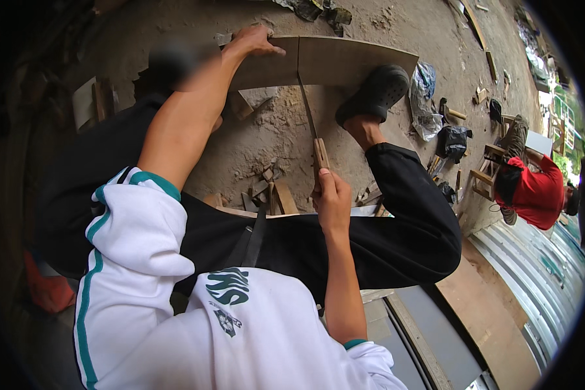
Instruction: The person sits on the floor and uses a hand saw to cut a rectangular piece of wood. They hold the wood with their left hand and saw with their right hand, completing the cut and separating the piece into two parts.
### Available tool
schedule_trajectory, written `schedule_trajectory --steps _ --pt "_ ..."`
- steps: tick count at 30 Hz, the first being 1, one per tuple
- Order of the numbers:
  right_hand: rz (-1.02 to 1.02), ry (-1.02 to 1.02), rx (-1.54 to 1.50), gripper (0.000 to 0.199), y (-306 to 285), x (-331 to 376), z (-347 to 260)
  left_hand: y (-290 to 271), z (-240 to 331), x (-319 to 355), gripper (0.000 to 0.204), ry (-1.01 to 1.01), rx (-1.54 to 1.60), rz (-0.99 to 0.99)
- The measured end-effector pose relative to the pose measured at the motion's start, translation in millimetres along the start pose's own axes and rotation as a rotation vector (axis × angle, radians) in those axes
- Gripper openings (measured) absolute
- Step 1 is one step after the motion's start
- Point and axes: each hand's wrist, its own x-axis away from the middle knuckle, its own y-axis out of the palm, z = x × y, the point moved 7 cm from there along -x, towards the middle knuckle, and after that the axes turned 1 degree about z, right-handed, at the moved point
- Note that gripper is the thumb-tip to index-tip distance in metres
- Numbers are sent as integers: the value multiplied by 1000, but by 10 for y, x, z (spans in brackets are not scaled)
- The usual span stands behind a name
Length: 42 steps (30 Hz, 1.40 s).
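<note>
My left hand [252, 41] presses flat on a thin wooden board [344, 60] lying on the dirt ground. My right hand [331, 198] grips the wooden handle of a hand saw [311, 123], whose blade runs up into a cut in the board. My foot in a dark clog [376, 92] stands on the board's right part. My legs are in black trousers, my arms come out of a white top with green trim.
Wood offcuts [266, 192] lie on the ground near my right hand. Another person in a red shirt [533, 192] crouches at the right by a small wooden frame. Plastic bags [426, 97] and tools lie beyond the board. Corrugated metal sheets [533, 260] and flat panels lie lower right.
</note>
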Motion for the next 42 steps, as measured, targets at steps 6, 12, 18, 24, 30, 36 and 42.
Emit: schedule_trajectory --steps 6,12,18,24,30,36,42 --pt "66 -212 17 45 520 -1346 144 3 125 -37 93 39 17 -13" --pt "-20 27 -76 47 62 -295 167 84 -19 42 89 31 0 36" --pt "108 -121 95 50 335 -1229 -24 -17 282 45 87 80 53 35" --pt "7 68 11 49 -70 144 -36 158 -133 -91 92 7 43 -29" --pt "103 -184 87 49 345 -1177 29 -93 238 102 92 36 54 29" --pt "-28 71 21 48 -163 223 -6 82 -72 -17 89 49 33 94" --pt "170 -225 153 49 475 -1115 116 57 106 -46 90 62 28 34"
